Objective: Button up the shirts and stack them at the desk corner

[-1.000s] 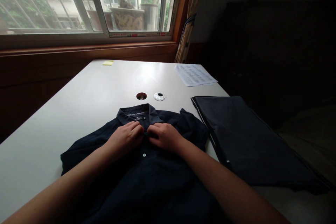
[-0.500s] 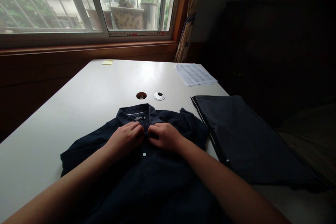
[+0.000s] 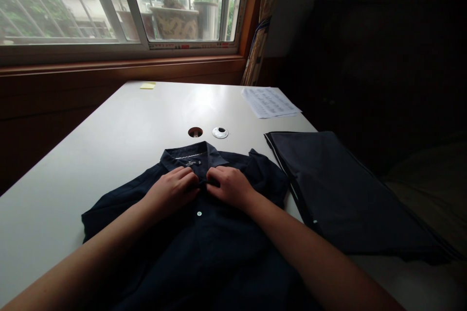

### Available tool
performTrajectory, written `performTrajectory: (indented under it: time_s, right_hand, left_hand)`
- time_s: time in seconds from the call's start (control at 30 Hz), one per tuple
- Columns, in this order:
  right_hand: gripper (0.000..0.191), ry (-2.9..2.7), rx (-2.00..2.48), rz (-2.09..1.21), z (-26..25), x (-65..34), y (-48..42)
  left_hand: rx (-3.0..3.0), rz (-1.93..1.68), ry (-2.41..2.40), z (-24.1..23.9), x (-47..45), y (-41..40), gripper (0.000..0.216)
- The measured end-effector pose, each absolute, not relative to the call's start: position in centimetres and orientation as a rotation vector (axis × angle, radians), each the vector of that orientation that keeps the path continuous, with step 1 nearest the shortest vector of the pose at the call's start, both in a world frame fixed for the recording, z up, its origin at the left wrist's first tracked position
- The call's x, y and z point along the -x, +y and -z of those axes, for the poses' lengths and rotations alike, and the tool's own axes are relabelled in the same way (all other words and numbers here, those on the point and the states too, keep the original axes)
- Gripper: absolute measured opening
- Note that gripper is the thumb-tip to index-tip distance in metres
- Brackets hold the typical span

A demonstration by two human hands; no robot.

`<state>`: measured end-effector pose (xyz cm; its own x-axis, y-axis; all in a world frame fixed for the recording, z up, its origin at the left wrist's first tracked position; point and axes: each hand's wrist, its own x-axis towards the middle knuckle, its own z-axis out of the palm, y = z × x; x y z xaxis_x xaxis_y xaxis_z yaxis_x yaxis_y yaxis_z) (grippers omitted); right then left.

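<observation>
A dark navy shirt lies front up on the white table, its collar pointing away from me. Just below the collar, my left hand is closed on the left edge of the front opening. My right hand pinches the opposite edge, a short gap from the left. The fingertips and whatever small part lies between them are hidden. One pale button shows on the placket below my hands. Inside the neck a label is partly visible.
Folded dark cloth lies to the right, close to the shirt's sleeve. Printed papers rest at the table's far right corner, a yellow sticky note at the far left. Behind the collar are a cable hole and a round cover.
Both hands stay at the neck opening with only slight finger movement. The right fingers have lifted a little at the collar edge. The whole view has shifted slightly.
</observation>
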<state>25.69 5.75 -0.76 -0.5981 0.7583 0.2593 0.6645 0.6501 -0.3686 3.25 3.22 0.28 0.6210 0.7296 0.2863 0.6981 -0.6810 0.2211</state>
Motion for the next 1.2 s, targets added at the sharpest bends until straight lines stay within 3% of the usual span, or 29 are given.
performTrajectory:
  time_s: [0.53, 1.2]
  right_hand:
    - [0.013, -2.455, 1.055, -0.362, 1.1, -25.8, 5.8]
    - [0.019, -2.500, 1.188, -0.441, 0.6, -24.6, 6.2]
  left_hand:
    - [-2.498, -0.568, 1.361, -0.3, -3.3, 3.0, 0.004]
    - [-2.353, -0.549, 1.219, -0.9, -2.4, 3.5, 0.006]
